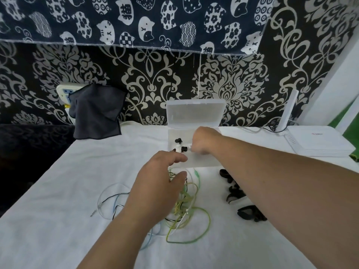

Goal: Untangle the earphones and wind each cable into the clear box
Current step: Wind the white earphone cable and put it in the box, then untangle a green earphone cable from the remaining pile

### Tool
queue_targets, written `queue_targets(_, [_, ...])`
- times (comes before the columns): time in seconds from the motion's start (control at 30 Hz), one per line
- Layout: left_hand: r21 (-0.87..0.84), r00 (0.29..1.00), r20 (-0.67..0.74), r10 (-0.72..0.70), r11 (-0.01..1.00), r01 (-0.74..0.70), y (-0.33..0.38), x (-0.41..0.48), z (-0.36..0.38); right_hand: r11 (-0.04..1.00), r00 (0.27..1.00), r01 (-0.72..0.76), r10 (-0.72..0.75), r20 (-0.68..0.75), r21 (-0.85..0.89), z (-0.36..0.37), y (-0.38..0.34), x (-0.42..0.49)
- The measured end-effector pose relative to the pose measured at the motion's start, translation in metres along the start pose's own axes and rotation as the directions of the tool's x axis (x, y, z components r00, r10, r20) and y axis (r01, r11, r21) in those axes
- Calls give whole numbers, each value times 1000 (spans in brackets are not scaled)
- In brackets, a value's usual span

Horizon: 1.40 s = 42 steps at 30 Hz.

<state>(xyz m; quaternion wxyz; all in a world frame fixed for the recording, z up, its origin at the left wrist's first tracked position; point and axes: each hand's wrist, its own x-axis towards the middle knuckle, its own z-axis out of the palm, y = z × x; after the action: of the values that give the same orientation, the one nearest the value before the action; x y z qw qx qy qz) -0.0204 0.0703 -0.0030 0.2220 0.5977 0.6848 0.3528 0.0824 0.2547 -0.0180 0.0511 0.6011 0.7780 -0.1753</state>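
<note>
Right hand (204,140) is over the open clear box (202,162), fingers curled down among the earbuds (178,141). The view is blurred, so its grip cannot be confirmed. Left hand (161,177) hovers over the tangled cables (186,210) on the bench (77,191), fingers loosely spread, nothing evidently held. Recommended: steady the tangle with the left hand, feed one cable slowly and coil it flat inside the box.

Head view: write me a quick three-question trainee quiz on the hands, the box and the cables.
1. The right hand is: A over the clear box; B out of view.
2. True or false: the box lid is shut.
3. Fill in: the largest cable loop on the white cloth is ___ in colour.
Key: 1 A; 2 false; 3 green.
</note>
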Motion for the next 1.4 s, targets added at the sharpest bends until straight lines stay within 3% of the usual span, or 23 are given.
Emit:
queue_targets(0.07, [18,999,-22,-30,999,30,0,0,0,996,1000,-6,7,9,-90,1,-1,0])
queue_targets(0.17, [57,995,-52,-86,994,88,0,1,0,996,998,49,-45,45,-77,4,-1,0])
queue_targets(0.3, [95,991,-37,-130,987,133,-3,2,0,990,997,65,-61,-37,121,-3,5,-14])
queue_targets(0.43, [99,993,-45,-107,989,111,-2,3,-3,918,937,152,-16,-349,367,-8,12,-65])
queue_targets(0.47, [102,993,-44,-106,989,110,0,3,-4,868,935,158,22,-354,471,-3,14,-85])
queue_targets(0.57, [124,995,-7,-103,987,103,2,-1,-5,706,997,-6,59,-50,708,24,23,-146])
queue_targets(0.63, [151,996,2,-92,984,91,5,-6,-4,633,990,-134,61,124,763,42,27,-177])
queue_targets(0.9, [215,995,2,98,972,-96,2,-13,-1,604,994,-96,96,47,791,57,20,-189])
queue_targets(1.0, [300,976,99,195,929,-216,-1,-14,1,596,999,-44,39,26,802,56,17,-189])
queue_targets(1.1, [334,952,177,250,895,-297,-4,-17,4,653,998,-1,-48,43,758,60,17,-191])
queue_targets(1.2, [313,943,184,278,893,-324,-4,-20,3,680,993,119,-84,-84,723,51,18,-192])
queue_targets(1.27, [285,949,169,267,908,-306,-3,-21,3,559,974,226,-120,-192,798,39,19,-196])
queue_targets(1.33, [250,958,130,256,926,-281,-4,-21,2,210,960,228,-213,-183,951,25,22,-200])
queue_targets(1.4, [213,960,84,268,936,-280,-4,-21,1,-147,918,132,-354,-177,980,15,26,-204])
